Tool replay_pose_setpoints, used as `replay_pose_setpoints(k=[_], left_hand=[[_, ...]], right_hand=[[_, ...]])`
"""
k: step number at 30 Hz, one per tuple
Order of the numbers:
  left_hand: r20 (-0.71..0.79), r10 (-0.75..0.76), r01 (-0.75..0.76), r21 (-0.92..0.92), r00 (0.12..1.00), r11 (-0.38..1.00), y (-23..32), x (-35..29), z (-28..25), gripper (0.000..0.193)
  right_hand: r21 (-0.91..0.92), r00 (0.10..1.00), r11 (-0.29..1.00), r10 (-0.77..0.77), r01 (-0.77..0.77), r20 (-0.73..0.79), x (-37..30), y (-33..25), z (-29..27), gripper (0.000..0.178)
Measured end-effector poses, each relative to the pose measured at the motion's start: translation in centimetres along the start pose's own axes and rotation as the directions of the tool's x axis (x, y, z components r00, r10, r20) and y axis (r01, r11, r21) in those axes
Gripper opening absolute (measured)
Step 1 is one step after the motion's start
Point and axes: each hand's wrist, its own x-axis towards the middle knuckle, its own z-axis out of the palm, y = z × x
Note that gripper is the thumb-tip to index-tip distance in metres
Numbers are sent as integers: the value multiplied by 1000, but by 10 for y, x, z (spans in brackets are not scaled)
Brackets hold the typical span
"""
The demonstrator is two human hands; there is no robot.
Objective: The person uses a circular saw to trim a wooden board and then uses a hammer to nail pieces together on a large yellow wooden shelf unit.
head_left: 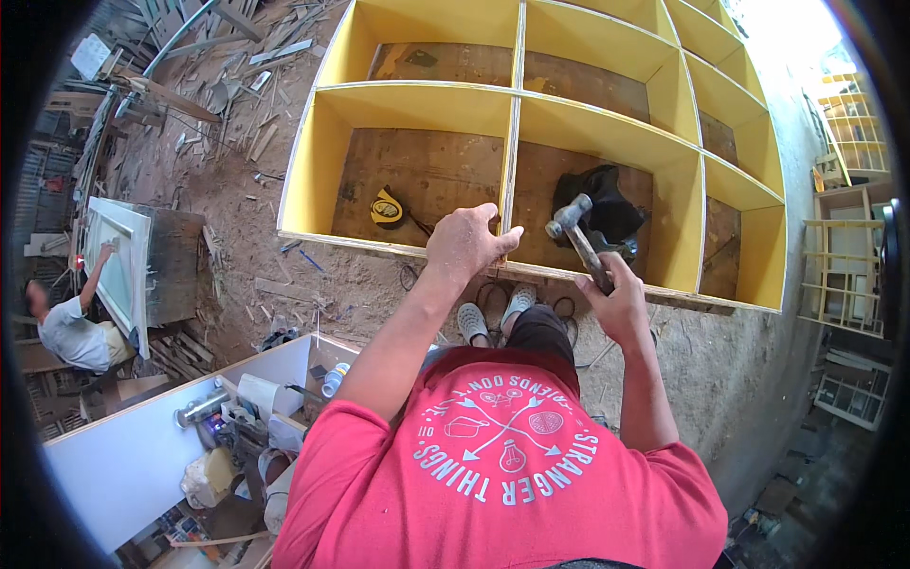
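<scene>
A yellow wooden shelf frame (pixel 427 92) with several compartments stands in front of me, its open cells facing up. My left hand (pixel 464 244) is at the near end of an upright divider (pixel 513 142), thumb and fingers on either side of its edge. Any small thing between those fingers is too small to make out. In my right hand (pixel 616 296) is a claw hammer (pixel 586 245), gripped by its wooden handle, with the metal head raised over the compartment right of the divider. A yellow and black tape measure (pixel 387 208) lies in the left compartment, a black cloth or bag (pixel 607 204) in the right one.
At lower left, a white-sided bench (pixel 123 465) holds bottles and tools. Farther left, a co-worker (pixel 76 332) reaches to a white framed panel (pixel 121 256). Wood scraps (pixel 270 137) litter the dirt floor. Slatted frames (pixel 848 270) stand at the right.
</scene>
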Motion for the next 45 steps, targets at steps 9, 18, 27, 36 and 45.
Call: replay_pose_setpoints(k=[9,18,27,36,45], left_hand=[[73,-80,78,33,994,996,3,-1,-6,64],[10,-42,41,51,999,998,-2,1,1,67],[60,-28,24,66,998,998,3,-1,-3,62],[72,-45,41,54,996,998,-1,2,-1,61],[7,24,-24,81,1000,996,-4,0,3,58]], right_hand=[[84,922,918,-385,387,-40,10,-55,14,39],[-68,948,946,-312,317,67,16,-40,33,43],[-104,958,953,-279,285,67,16,-36,34,41],[202,932,976,-147,82,330,-32,-13,-24,36],[72,621,927,-303,368,723,-36,12,16,47]])
